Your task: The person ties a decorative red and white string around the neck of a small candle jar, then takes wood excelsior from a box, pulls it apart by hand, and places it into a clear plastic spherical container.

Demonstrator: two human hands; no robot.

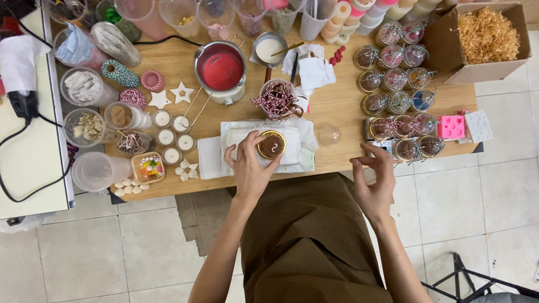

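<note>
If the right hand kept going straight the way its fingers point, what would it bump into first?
Probably the small clear dome lid on the wooden table. The right hand points up and slightly left toward it, with bare table between. Its height above the table is unclear, so it might pass over.

So there's this little round jar candle [272, 145] with a gold rim and a dark brown top with a swirly pattern, sitting upright on a white cloth pad [297, 147] near the table's front edge, facing straight up.
</note>
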